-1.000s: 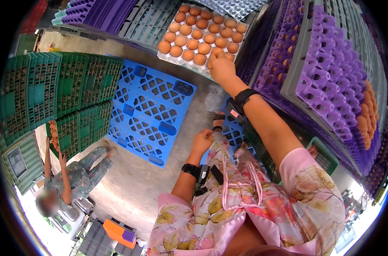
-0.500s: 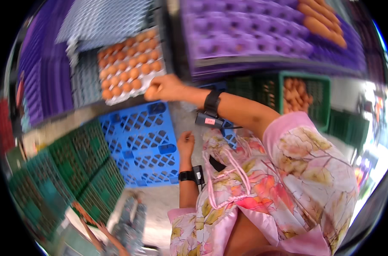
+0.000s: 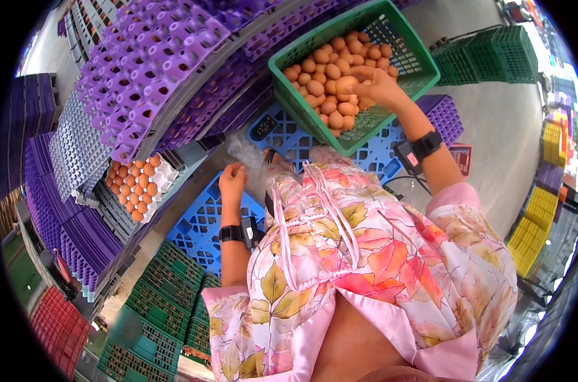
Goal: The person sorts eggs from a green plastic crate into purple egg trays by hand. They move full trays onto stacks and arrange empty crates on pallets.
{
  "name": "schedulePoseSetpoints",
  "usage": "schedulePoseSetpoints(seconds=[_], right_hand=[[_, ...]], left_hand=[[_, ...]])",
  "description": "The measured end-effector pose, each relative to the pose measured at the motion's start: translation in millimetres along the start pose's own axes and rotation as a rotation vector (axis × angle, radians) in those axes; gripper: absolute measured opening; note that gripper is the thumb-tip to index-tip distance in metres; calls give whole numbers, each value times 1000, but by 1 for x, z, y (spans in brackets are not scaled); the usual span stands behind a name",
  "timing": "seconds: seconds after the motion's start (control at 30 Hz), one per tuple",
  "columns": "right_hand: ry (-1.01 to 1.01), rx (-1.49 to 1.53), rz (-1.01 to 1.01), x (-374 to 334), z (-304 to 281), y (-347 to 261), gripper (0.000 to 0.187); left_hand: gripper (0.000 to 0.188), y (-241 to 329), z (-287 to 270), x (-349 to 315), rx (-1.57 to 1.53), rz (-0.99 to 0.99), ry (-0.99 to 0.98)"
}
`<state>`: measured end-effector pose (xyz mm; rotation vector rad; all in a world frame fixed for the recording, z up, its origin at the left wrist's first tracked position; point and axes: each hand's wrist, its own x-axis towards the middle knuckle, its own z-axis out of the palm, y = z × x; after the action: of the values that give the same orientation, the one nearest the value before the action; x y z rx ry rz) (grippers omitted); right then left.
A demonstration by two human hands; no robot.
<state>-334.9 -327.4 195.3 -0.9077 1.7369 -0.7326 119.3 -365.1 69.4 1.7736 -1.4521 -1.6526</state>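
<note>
My right hand [image 3: 379, 87] reaches into a green plastic crate [image 3: 363, 137] at the upper middle. Its fingers are closed round a brown egg [image 3: 347, 85], just above many loose brown eggs [image 3: 332, 105]. My left hand [image 3: 233, 180] hangs at my left with its fingers curled in, and nothing shows in them. Left of it, a pale egg tray [image 3: 166, 180] is partly filled with brown eggs [image 3: 136, 181].
Stacked purple egg trays [image 3: 152, 63] rise between the pale tray and the crate. Blue plastic pallets [image 3: 200, 216] lie on the floor below. Green crates [image 3: 168, 280] stand at the lower left, more green crates [image 3: 492, 57] at the upper right, yellow ones [image 3: 534, 216] farther right.
My right hand has moved from the edge of the pale egg tray rightward into the green crate. My view has turned to the right. The left hand stays low with curled fingers.
</note>
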Motion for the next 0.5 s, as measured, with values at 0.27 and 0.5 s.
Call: schedulePoseSetpoints(seconds=[0.27, 0.5], right_hand=[[-141, -691, -233, 0, 54, 42, 27], [-332, -1004, -385, 7, 88, 46, 20]], left_hand=[[25, 42, 80, -3, 345, 169, -243], [24, 37, 78, -20, 458, 167, -197]])
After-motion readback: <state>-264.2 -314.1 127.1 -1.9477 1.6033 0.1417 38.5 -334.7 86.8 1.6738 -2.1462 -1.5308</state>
